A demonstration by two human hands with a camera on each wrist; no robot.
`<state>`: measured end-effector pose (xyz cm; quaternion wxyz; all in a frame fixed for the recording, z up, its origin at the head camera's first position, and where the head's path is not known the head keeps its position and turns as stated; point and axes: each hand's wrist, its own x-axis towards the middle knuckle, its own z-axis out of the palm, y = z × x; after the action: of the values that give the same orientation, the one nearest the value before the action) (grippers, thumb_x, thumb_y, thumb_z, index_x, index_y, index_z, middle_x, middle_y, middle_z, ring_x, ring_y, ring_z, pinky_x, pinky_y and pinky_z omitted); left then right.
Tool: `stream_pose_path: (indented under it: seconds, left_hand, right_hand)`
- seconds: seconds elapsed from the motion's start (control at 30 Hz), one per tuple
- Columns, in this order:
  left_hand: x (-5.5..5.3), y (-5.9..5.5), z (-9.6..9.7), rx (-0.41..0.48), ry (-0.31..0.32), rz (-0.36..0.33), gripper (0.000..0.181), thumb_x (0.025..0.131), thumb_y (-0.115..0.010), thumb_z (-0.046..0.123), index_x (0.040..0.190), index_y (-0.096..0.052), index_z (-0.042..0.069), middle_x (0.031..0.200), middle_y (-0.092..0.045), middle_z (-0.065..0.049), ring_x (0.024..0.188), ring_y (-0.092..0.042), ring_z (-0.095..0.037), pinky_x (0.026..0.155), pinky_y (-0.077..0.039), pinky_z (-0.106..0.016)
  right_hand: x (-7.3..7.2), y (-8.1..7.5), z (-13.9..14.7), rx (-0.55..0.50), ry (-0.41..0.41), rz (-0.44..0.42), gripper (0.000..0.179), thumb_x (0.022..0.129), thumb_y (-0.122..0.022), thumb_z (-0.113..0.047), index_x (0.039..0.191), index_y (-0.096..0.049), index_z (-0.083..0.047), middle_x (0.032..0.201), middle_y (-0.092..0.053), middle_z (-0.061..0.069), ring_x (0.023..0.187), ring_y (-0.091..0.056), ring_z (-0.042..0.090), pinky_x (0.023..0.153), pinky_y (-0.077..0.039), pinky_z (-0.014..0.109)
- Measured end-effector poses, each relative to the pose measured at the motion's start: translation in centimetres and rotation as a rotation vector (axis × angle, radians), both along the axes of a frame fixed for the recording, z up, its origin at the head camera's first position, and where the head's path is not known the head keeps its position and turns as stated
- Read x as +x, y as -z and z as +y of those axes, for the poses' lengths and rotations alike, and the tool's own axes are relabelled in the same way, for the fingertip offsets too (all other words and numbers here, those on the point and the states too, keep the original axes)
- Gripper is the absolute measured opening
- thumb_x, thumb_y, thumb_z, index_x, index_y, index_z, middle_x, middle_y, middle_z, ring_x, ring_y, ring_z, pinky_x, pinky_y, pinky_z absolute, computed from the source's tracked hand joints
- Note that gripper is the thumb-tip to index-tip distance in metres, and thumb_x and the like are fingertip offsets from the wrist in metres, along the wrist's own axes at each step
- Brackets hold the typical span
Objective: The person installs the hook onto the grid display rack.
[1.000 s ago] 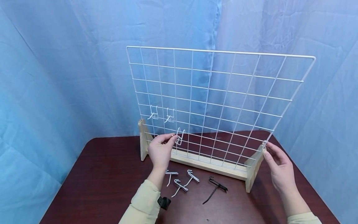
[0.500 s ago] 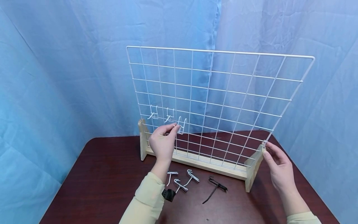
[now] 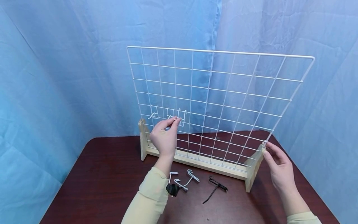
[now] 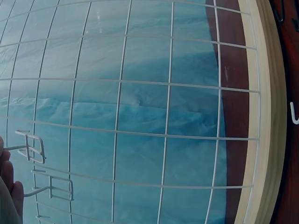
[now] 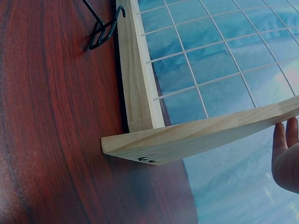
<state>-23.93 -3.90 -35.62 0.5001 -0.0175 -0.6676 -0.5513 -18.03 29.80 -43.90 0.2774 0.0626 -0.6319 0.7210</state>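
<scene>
Left hand, head view: the left hand [image 3: 164, 137] is left of centre in the frame, its grip closed to a narrow pinch, thumb against forefinger, on the prong of the held white hook [image 3: 184, 119].
Held hook, head view: in front of the white wire grid [image 3: 208, 89], its bent tops by a horizontal wire; whether it is seated there cannot be told.
Hung hooks, head view: to its left hang the outer white hook [image 3: 153, 114] and the inner white hook [image 3: 169, 116], the latter partly behind the fingers.
Right hand, head view: the right hand [image 3: 282, 171], at lower right, has its grip nearly closed, thumb and fingers pinching the top of the right wooden upright [image 3: 254, 169].
Desk, head view: on the dark red desk [image 3: 112, 174], at lower centre, lie three loose white hooks [image 3: 193, 177], two partly covered by a black wrist device [image 3: 172, 189]; a black hook [image 3: 217, 185] lies to their right.
Backdrop, head view: blue curtains [image 3: 84, 77] fill the upper frame.
Hooks, left wrist view: held white hook at lower left, its prong meeting fingers cut off by the frame edge; inner white hook just below.
Upright, right wrist view: fingers touch the right wooden upright at the right edge; black hook at upper left.
</scene>
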Motion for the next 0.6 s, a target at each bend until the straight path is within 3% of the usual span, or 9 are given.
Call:
stream_pose_path:
  seconds: [0.27,0.6]
  left_hand:
    - [-0.45,0.07,0.42,-0.005,-0.054,0.062,0.011,0.073,-0.088,0.011,0.082,-0.081,0.008,0.076,-0.074,-0.002,0.071,-0.068,-0.018,0.067,-0.051,-0.032]
    - [-0.88,0.63,0.61,-0.063,-0.062,0.056,0.009,0.074,-0.088,0.013,0.080,-0.081,0.010,0.076,-0.075,-0.001,0.073,-0.069,-0.018,0.070,-0.051,-0.033]
  right_hand:
    - [0.07,-0.01,-0.01,0.005,0.000,-0.008,0.036,0.094,-0.053,0.015,0.129,-0.058,0.010,0.111,-0.068,-0.002,0.099,-0.060,0.008,0.082,-0.048,0.012]
    - [0.14,-0.04,-0.01,0.015,0.017,-0.025,0.036,0.094,-0.054,0.014,0.129,-0.059,0.009,0.111,-0.067,-0.003,0.099,-0.059,0.008,0.082,-0.048,0.012]
